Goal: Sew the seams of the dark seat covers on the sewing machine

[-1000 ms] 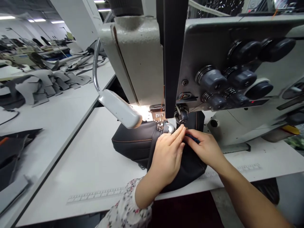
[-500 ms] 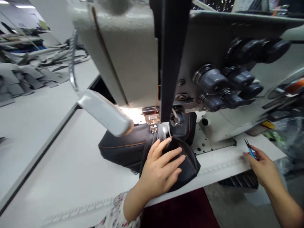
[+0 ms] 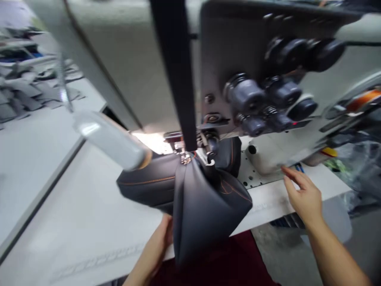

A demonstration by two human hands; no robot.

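Note:
A black leather-like piece with orange stitching lies under the presser foot of a sewing machine. One smooth flap of it hangs down over the table's front edge. My left hand is at the left side of that flap, its fingers mostly hidden behind the material. Over the table to the right, my right hand has its thumb and fingers apart and holds nothing. Just beyond its fingertips lies a blue tool, partly hidden by the hand.
A grey lamp hangs left of the needle area. Dark tension knobs stick out from the machine head. Grey cut pieces lie at the back left. A faint ruler strip runs along the white table's front.
My left hand has moved from atop the material down to its left side, and a flap now spreads toward me. My right hand has moved left and let go of the blue tweezers.

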